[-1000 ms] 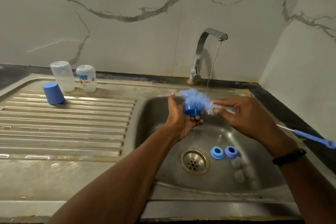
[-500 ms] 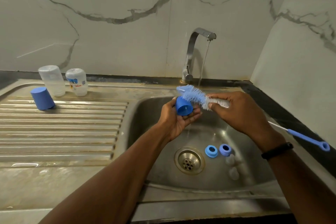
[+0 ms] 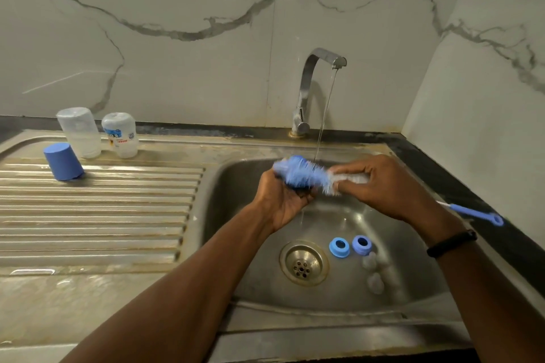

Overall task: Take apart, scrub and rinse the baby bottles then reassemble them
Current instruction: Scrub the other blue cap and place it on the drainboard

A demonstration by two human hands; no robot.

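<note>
Over the sink basin, which holds two blue collar rings and clear teats, my left hand grips the blue cap while my right hand pinches the bottle brush against it.

Home kitchen: stainless steel sink w/ ribbed drainboard, curved chrome tap running, white marble-veined wall tiles

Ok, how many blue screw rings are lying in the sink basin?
2. The lighter blue ring lies right of the drain, and the darker blue ring sits beside it, further right. Others may be hidden under the arms.
</note>
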